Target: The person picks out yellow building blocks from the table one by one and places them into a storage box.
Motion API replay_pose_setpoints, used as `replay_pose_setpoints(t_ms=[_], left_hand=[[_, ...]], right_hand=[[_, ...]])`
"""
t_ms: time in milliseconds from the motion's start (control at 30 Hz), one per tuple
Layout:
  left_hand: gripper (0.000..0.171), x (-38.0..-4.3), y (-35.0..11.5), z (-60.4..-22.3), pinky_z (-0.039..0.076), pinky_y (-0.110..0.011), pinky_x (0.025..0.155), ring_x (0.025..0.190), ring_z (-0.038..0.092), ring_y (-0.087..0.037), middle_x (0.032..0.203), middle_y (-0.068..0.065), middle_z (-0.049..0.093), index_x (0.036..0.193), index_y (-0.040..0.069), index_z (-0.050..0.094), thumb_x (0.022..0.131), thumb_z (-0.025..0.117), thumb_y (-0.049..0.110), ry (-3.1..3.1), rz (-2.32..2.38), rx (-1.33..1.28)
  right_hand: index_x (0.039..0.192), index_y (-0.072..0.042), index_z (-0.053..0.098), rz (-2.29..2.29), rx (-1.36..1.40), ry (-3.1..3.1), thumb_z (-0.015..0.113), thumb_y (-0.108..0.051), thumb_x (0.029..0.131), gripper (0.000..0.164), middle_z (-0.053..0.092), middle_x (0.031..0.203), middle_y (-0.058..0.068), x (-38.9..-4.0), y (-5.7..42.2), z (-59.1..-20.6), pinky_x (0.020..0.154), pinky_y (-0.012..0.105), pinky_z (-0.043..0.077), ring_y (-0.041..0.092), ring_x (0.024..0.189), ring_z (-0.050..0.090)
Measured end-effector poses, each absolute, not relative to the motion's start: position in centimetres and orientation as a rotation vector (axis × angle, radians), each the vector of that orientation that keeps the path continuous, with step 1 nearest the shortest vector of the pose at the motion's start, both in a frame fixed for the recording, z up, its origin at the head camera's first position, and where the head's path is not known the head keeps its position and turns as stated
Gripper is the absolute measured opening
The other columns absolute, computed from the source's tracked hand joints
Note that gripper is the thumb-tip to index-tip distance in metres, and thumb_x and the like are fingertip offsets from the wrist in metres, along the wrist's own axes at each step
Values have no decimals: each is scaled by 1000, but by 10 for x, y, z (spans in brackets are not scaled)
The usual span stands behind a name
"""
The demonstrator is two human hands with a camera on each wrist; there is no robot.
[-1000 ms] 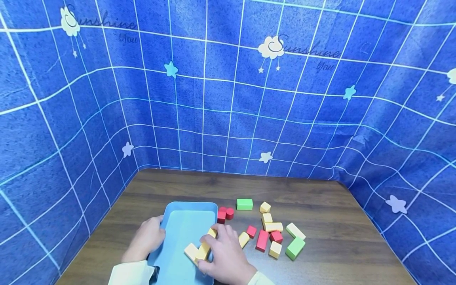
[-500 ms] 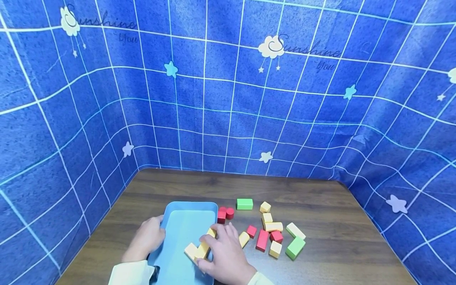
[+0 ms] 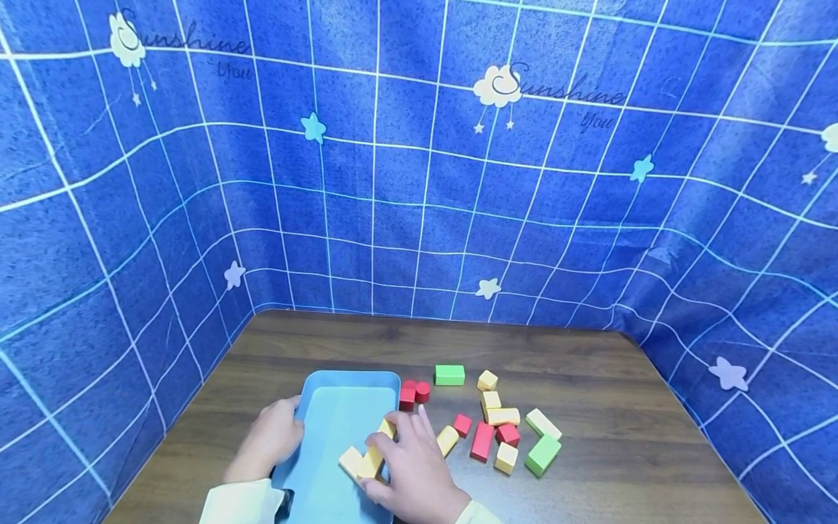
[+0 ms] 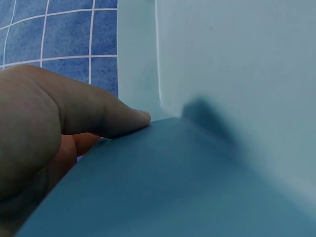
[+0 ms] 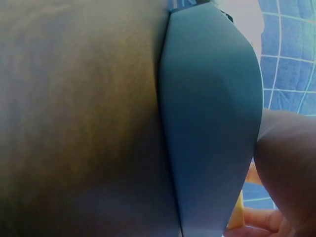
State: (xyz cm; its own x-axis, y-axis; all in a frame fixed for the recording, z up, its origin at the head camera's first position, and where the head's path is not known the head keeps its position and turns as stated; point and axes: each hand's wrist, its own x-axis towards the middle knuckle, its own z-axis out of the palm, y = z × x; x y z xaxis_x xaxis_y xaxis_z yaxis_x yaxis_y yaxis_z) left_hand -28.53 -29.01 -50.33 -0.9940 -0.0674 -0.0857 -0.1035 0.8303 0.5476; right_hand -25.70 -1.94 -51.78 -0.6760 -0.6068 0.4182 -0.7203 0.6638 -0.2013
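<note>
A blue tray (image 3: 327, 418) lies on the table's left half. My left hand (image 3: 273, 433) grips its left wall; in the left wrist view, that hand (image 4: 64, 108) has one digit over the rim and another outside. Over the tray's right wall reaches my right hand (image 3: 419, 466), which holds a long yellow block (image 3: 372, 460) between thumb and fingers. A pale yellow block (image 3: 350, 461) lies against its near end, inside the tray. In the right wrist view, the outer tray wall (image 5: 212, 98) hides most of the held block, leaving a yellow sliver (image 5: 237, 215) beside the fingers.
Right of the tray, loose blocks lie on the brown table (image 3: 589, 393): a green block (image 3: 449, 375), a red cylinder (image 3: 423, 393), a red block (image 3: 481, 442), a yellow cylinder (image 3: 447, 441) and several others. A blue patterned cloth (image 3: 419, 218) surrounds the table.
The outer fingers of my right hand have spread and lifted slightly. The tray, the left hand and the loose blocks have stayed put.
</note>
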Motion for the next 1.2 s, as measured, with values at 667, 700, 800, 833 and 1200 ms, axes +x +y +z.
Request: replay_pose_setpoints(t_ms=[667,700,800,833,1200], left_hand=[[49,-285,-290,-504,39,-65,88,108,49,-37,130,-32,47,136,-10,38,90,45,6,2976,876,-119],[49,-285,-290,-504,39,-65,88,108,49,-37,130,-32,47,136,-10,38,90,45,6,2977,876,-119],[49,-285,-290,-504,39,-65,89,109,49,-38,130,-32,47,136,-10,38,90,45,5,2976,875,-118],[49,-285,-290,-504,39,-65,89,109,49,-37,130,-32,47,136,-10,38,90,45,5,2974,875,-118],[49,-285,-289,-503,37,-65,90,110,48,-37,132,-32,45,137,-9,38,90,45,5,2969,872,-130]], right_hand=[[112,-29,61,488,1061,-2550,67,-55,76,45,44,126,3,-256,-19,-516,105,62,17,19,114,36],[112,-29,61,487,1066,-2544,67,-55,76,45,45,126,3,-256,-19,-515,105,63,18,19,115,36],[113,-29,61,484,1092,-2538,69,-54,75,46,45,128,3,-255,-19,-515,104,63,18,18,118,36],[113,-29,61,489,1101,-2542,69,-53,75,46,45,128,3,-255,-20,-515,105,63,18,18,118,36],[114,-29,61,533,1118,-2569,70,-51,76,45,45,130,4,-254,-20,-516,104,61,24,18,121,34]])
